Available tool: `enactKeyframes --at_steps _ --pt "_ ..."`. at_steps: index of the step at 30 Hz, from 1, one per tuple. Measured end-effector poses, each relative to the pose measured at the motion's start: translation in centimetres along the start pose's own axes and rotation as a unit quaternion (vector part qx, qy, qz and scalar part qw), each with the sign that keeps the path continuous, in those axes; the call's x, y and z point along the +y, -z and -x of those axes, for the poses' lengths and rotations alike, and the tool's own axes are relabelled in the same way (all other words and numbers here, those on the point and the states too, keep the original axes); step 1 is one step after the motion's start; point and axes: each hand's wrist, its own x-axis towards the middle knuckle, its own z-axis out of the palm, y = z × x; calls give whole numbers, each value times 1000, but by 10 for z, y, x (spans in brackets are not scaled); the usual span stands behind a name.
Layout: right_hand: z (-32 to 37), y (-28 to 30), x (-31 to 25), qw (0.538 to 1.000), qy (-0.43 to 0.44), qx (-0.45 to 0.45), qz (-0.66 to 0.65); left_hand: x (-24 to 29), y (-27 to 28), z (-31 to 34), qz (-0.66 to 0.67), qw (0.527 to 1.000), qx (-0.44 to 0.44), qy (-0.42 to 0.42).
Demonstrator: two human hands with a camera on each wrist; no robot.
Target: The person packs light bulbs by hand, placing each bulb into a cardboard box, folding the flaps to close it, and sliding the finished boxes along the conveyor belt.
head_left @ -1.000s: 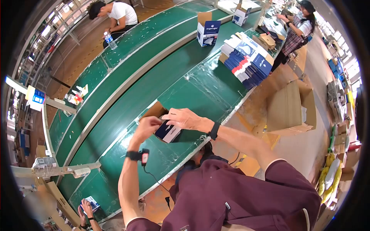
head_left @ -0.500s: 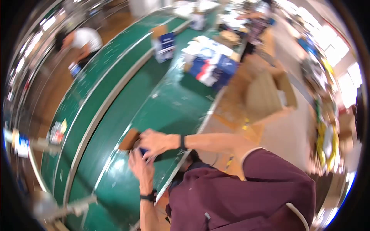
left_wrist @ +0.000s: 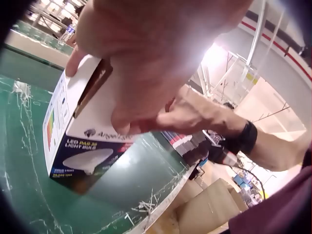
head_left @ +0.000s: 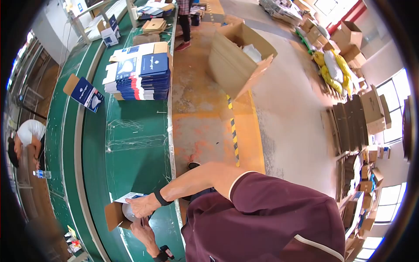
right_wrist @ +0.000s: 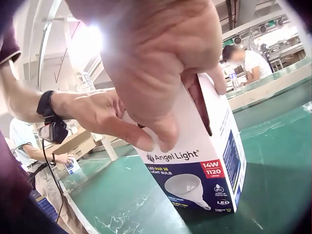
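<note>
A white and navy light bulb box stands upright on the green work surface, printed "Angel Light" and "LED PAR 38 light bulb". In the head view its brown-lined flap stands out to the left, and a pale round thing shows in the opening. My right hand grips the top of the box, thumb on the printed front and a finger over the other side. My left hand also grips the box's upper edge, its thumb close to the right thumb. The palms hide much of the opening.
A stack of flattened boxes lies farther up the bench, with an open box left of it. A large carton stands on the floor to the right. A person in white sits beyond the bench, near a water bottle.
The head view has swung right, so the box and hands now appear lower and farther left. Both hands stay at the box top, and the pale round thing now shows in its opening.
</note>
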Motion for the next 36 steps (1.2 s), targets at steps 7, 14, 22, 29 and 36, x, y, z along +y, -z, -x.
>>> enactKeyframes --at_steps 7,14,22,29,36 --pt "2 16 1 984 30 116 -133 -7 -25 30 166 967 192 31" --pt "36 15 51 736 -276 51 -616 -13 -47 40 97 953 286 -22" --pt "16 -30 41 755 -341 -30 -559 -48 -12 8 130 974 112 -148" --pt "-44 53 82 596 -364 44 -714 -57 -25 0 31 983 58 -173" --pt "-73 83 70 898 -29 -324 -298 -59 -29 0 109 984 56 -126"
